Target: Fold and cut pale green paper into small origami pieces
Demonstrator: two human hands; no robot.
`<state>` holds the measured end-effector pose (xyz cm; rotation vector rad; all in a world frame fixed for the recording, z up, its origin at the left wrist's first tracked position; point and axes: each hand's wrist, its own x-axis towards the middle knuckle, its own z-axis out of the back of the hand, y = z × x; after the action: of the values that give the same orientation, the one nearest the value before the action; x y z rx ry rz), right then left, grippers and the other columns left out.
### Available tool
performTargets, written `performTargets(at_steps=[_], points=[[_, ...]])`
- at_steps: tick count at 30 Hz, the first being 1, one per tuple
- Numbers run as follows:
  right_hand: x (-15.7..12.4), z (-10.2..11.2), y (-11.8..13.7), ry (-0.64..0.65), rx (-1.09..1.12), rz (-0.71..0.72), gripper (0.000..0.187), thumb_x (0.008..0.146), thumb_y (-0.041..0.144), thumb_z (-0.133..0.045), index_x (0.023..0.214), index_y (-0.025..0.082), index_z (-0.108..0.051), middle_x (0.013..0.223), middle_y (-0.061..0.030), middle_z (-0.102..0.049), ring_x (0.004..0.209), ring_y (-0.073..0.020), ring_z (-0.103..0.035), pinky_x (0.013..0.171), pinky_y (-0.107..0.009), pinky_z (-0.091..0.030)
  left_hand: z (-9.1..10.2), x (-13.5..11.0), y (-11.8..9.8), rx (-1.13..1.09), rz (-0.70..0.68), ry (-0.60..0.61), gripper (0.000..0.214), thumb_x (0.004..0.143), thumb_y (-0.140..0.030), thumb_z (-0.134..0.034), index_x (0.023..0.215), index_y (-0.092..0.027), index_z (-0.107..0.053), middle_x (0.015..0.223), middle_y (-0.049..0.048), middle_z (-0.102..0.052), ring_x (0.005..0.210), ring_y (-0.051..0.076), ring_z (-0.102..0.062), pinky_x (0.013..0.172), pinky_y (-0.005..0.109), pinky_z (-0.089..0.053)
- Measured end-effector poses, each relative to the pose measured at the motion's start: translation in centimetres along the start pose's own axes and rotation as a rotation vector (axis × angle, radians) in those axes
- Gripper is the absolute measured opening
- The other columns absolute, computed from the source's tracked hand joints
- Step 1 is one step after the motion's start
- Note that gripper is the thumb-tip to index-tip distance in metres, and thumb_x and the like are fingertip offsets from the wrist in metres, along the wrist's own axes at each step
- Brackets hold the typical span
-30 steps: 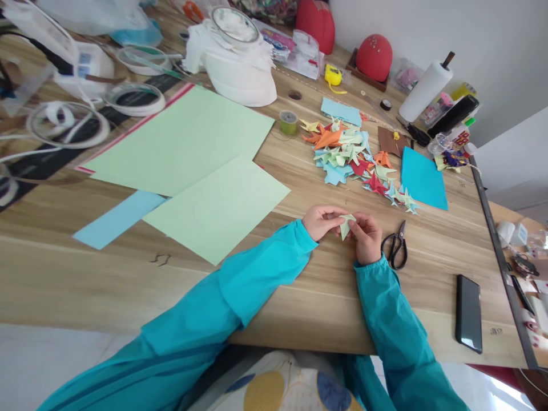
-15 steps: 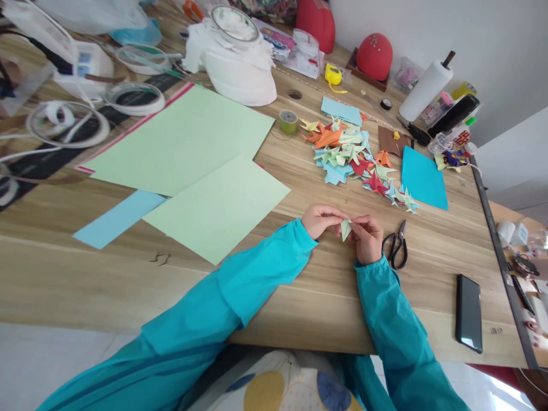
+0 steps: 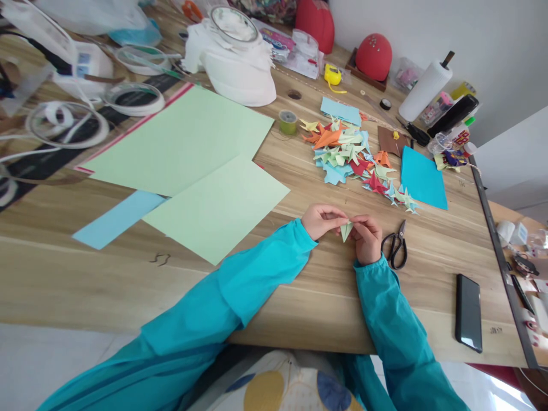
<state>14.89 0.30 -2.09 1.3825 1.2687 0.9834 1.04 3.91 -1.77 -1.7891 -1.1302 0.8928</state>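
Between my two hands is a small folded piece of pale green paper (image 3: 346,231), its point hanging down. My left hand (image 3: 322,221) pinches its upper left side with thumb and forefinger. My right hand (image 3: 367,237) grips the upper right side the same way, and the fingers partly cover the paper. Just right of my right hand lie black-handled scissors (image 3: 398,248). Beyond the hands spreads a pile of folded paper cranes (image 3: 342,151) in green, orange, red and blue.
Large light green sheets (image 3: 218,211) and a blue strip (image 3: 117,220) lie at left. A bright blue paper square (image 3: 423,178) is right of the pile, a phone (image 3: 468,313) near the front right. A thread spool (image 3: 288,122) and yellow tape measure (image 3: 333,75) stand farther back.
Both hands stay in nearly the same place. The fingers shift very slightly at the top of the folded paper, and a little more of its face shows.
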Motion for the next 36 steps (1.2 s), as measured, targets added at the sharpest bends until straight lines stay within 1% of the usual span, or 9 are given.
performTargets(at_steps=[4, 10, 13, 16, 19, 22, 26, 31, 36], points=[[0.13, -0.06, -0.14, 0.009, 0.004, 0.029, 0.02, 0.07, 0.032, -0.065, 0.085, 0.02, -0.061, 0.058, 0.0034, -0.059, 0.044, -0.0099, -0.05, 0.043, -0.023, -0.039, 0.12, 0.11, 0.01, 0.058, -0.038, 0.01, 0.033, 0.052, -0.029, -0.079, 0.075, -0.01, -0.066, 0.049, -0.0014, -0.06, 0.042, 0.009, -0.054, 0.048, 0.024, -0.048], [0.3, -0.27, -0.27, 0.012, -0.116, 0.062, 0.022, 0.071, 0.037, -0.067, 0.07, 0.018, -0.055, 0.051, 0.0044, -0.057, 0.043, -0.0091, -0.05, 0.041, -0.021, -0.038, 0.13, 0.06, -0.22, 0.089, -0.062, -0.013, 0.037, 0.051, -0.026, -0.079, 0.079, -0.01, -0.064, 0.047, -0.0035, -0.058, 0.041, 0.008, -0.053, 0.048, 0.021, -0.047], [0.29, -0.32, -0.2, 0.014, -0.139, 0.094, 0.023, 0.072, 0.038, -0.066, 0.07, 0.019, -0.054, 0.051, 0.005, -0.056, 0.043, -0.0089, -0.05, 0.041, -0.021, -0.038, 0.0, -0.01, -0.22, 0.076, -0.062, 0.002, 0.035, 0.054, -0.031, -0.078, 0.078, -0.01, -0.063, 0.047, -0.0024, -0.058, 0.042, 0.009, -0.054, 0.048, 0.022, -0.048], [0.3, -0.27, -0.24, 0.002, -0.138, 0.121, 0.022, 0.073, 0.038, -0.066, 0.07, 0.019, -0.054, 0.051, 0.0056, -0.055, 0.043, -0.0084, -0.048, 0.041, -0.021, -0.038, -0.07, -0.04, -0.06, 0.071, -0.048, 0.014, 0.034, 0.059, -0.039, -0.074, 0.07, -0.01, -0.062, 0.048, -0.001, -0.058, 0.043, 0.009, -0.053, 0.046, 0.023, -0.047], [0.33, -0.14, -0.39, 0.0, -0.122, 0.114, 0.022, 0.072, 0.037, -0.066, 0.071, 0.019, -0.054, 0.052, 0.0058, -0.055, 0.042, -0.0082, -0.048, 0.041, -0.021, -0.037, -0.01, -0.02, 0.17, 0.112, -0.046, 0.033, 0.034, 0.062, -0.043, -0.071, 0.067, -0.011, -0.062, 0.046, -0.0013, -0.056, 0.042, 0.009, -0.052, 0.045, 0.022, -0.046], [0.35, -0.01, -0.49, -0.003, -0.095, 0.057, 0.024, 0.074, 0.041, -0.064, 0.07, 0.019, -0.054, 0.051, 0.0056, -0.054, 0.042, -0.009, -0.049, 0.042, -0.022, -0.039, 0.06, -0.01, 0.29, 0.134, -0.083, 0.038, 0.032, 0.064, -0.044, -0.069, 0.067, -0.012, -0.062, 0.048, -0.0015, -0.056, 0.042, 0.009, -0.052, 0.045, 0.022, -0.045], [0.4, 0.04, -0.53, -0.008, -0.055, 0.008, 0.03, 0.077, 0.048, -0.057, 0.068, 0.019, -0.053, 0.049, 0.0053, -0.051, 0.041, -0.0097, -0.048, 0.04, -0.022, -0.039, 0.03, -0.08, 0.2, 0.171, -0.145, 0.041, 0.03, 0.066, -0.042, -0.067, 0.066, -0.012, -0.062, 0.057, -0.0005, -0.057, 0.044, 0.009, -0.052, 0.045, 0.023, -0.046], [0.29, -0.16, -0.29, 0.028, -0.163, 0.082, 0.03, 0.076, 0.043, -0.061, 0.061, 0.019, -0.051, 0.046, 0.0059, -0.049, 0.04, -0.0084, -0.046, 0.042, -0.022, -0.039, 0.07, -0.24, -0.15, 0.226, -0.215, 0.093, 0.031, 0.069, -0.042, -0.064, 0.064, -0.011, -0.062, 0.06, 0.0001, -0.054, 0.044, 0.007, -0.052, 0.044, 0.021, -0.044], [0.19, -0.31, 0.03, 0.029, -0.227, 0.114, 0.03, 0.076, 0.044, -0.06, 0.062, 0.019, -0.051, 0.048, 0.0055, -0.05, 0.043, -0.0087, -0.046, 0.043, -0.022, -0.037, 0.14, -0.31, -0.31, 0.254, -0.21, 0.117, 0.03, 0.07, -0.04, -0.064, 0.063, -0.011, -0.062, 0.061, 0.0015, -0.056, 0.045, 0.008, -0.051, 0.045, 0.021, -0.043]])
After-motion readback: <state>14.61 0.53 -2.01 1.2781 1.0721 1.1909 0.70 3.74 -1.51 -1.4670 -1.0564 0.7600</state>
